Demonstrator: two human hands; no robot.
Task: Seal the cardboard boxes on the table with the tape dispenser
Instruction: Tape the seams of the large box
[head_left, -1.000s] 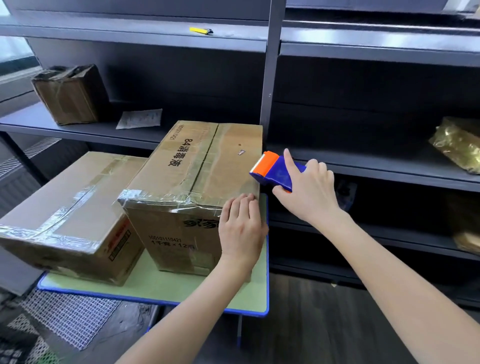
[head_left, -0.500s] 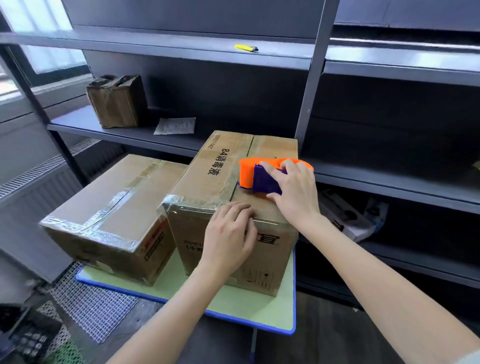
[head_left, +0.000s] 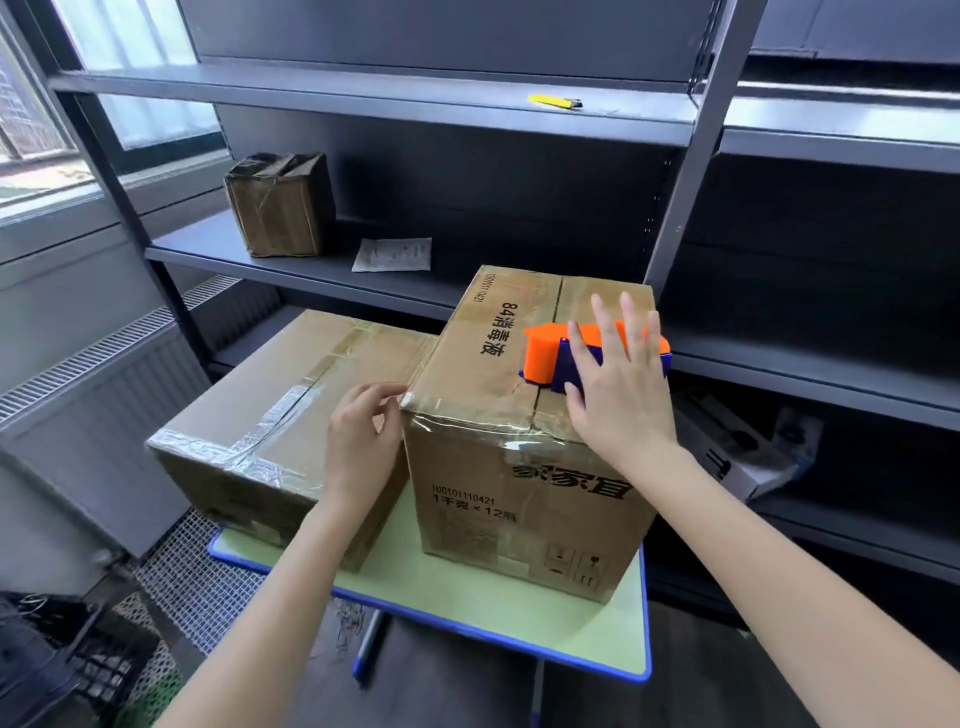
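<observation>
Box (head_left: 467, 410) "84消毒液", "1千克×12瓶" — right fingers (head_left: 629, 332) spread over dispenser (head_left: 545, 353), left fingers (head_left: 376, 395) curled at corner — grip unclear.

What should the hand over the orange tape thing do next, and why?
Probably the right hand should curl around the tape dispenser: its fingers are spread open over it, and it lies loose on the taller box, over the top seam.
</observation>
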